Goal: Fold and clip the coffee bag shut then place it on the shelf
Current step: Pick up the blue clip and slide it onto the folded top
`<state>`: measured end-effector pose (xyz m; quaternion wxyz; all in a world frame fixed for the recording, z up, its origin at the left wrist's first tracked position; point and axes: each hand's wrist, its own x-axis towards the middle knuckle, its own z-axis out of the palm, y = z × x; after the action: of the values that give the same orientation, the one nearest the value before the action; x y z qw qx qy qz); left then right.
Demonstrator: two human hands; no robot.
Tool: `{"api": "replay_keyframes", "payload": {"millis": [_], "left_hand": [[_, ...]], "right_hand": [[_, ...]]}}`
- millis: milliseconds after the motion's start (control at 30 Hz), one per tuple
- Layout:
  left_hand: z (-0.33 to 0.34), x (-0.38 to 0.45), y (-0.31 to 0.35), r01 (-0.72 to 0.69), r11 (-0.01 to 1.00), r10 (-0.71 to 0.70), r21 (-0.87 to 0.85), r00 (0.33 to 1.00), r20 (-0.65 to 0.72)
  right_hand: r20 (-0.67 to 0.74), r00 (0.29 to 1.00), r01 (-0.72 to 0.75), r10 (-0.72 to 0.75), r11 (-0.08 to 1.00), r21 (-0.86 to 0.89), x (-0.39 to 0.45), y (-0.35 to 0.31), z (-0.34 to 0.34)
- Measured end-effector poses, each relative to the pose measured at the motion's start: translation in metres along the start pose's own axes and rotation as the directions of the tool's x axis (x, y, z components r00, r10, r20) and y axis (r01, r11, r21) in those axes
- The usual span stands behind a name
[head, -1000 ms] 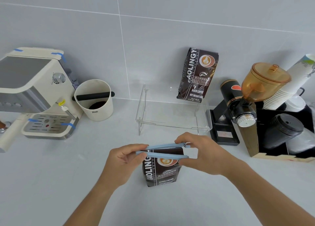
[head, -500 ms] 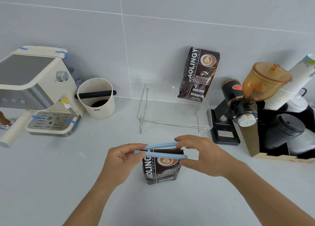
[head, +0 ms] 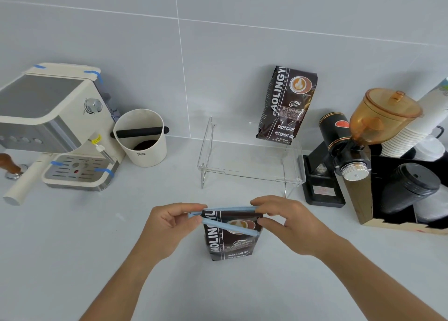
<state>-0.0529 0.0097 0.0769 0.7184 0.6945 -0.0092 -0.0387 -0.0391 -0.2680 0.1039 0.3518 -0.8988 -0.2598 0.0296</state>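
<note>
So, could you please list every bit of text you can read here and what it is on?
"AOLINGYU", "BAKED.COFFEE", "NET.WEIGHT": bag on the shelf; its weight figure and Chinese lines are too blurred.
"AOLINGYU", "BAKED.COFFEE", "NET.WEIGHT", partly covered: bag on the counter.
Script logo on the knock box: unreadable.
Yellow tag on the espresso machine and grinder label: too small.

Both forearms reached in from the near edge, converging toward the middle. The left hand [head: 167, 226] pinched with thumb and fingertips at its right side; the right hand [head: 288, 220] mirrored it, fingers curled, thumb below.
</note>
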Motion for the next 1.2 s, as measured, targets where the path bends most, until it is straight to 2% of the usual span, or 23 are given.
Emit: {"api": "replay_keyframes", "payload": {"millis": [467, 633, 800, 867, 1000, 1100, 1200], "left_hand": [[0.009, 0.001, -0.004, -0.007, 0.999, 0.005, 0.054, 0.999, 0.049], [0.014, 0.002, -0.006, -0.041, 0.996, 0.042, 0.079, 0.999, -0.009], [0.020, 0.004, -0.011, -0.044, 0.999, 0.044, 0.004, 0.996, -0.079], [0.022, 0.005, -0.013, -0.044, 0.999, 0.041, -0.024, 0.996, -0.085], [0.021, 0.007, -0.014, -0.067, 0.997, 0.064, -0.026, 0.994, -0.087], [0.017, 0.009, -0.012, -0.069, 0.996, 0.071, 0.048, 0.997, -0.040], [0.014, 0.012, -0.001, -0.196, 0.922, 0.175, 0.333, 0.980, 0.094]], "right_hand": [[-0.046, 0.996, -0.067, 0.073, 0.990, 0.127, 0.006, 0.003, 0.003], [-0.039, 0.995, -0.090, 0.096, 0.985, 0.150, 0.007, 0.004, 0.003], [0.040, 0.985, -0.174, 0.170, 0.934, 0.312, 0.004, 0.006, -0.002], [0.065, 0.983, -0.185, 0.174, 0.940, 0.287, 0.003, 0.008, -0.005], [0.022, 0.981, -0.194, 0.194, 0.957, 0.215, 0.006, 0.008, -0.009], [0.015, 0.982, -0.190, 0.190, 0.970, 0.154, 0.007, 0.005, -0.013], [0.009, 0.985, -0.174, 0.174, 0.978, 0.114, 0.007, 0.004, -0.015]]}}
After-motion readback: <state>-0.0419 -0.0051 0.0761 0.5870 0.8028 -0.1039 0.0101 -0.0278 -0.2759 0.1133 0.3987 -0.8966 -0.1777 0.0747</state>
